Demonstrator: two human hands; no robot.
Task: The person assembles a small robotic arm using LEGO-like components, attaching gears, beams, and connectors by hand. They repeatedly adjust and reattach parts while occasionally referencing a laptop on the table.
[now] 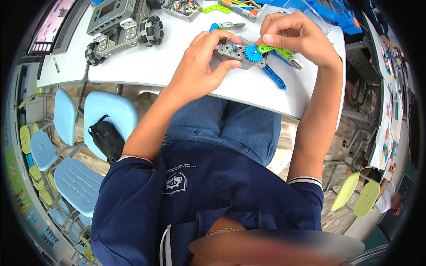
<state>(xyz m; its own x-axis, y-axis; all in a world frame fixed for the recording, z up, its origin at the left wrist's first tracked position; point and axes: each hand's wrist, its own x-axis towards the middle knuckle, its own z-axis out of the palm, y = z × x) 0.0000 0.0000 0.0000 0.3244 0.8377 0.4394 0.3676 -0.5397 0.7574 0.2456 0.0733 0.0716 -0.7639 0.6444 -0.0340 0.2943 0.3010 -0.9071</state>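
Note:
Above the white table I hold a toy claw built from plastic construction parts. Its grey body [231,50] lies in my left hand [197,64], with the thumb and fingers closed round its left end. A blue gear [253,53] sits in the middle. From the right end a blue beam [274,78] slants toward me. My right hand [304,37] is closed in a pinch just above the lime-green beam [284,52] beside the gear; whatever small piece is between its fingertips is hidden. Behind the claw lies a small grey-and-blue part [230,25].
A grey wheeled robot [126,37] stands at the left of the table [133,71], near a laptop [69,26]. Along the back are a clear tray of small parts [182,8], a lime-green piece [216,8] and a blue bin [335,17]. A black bag [108,138] rests on a blue chair [113,106].

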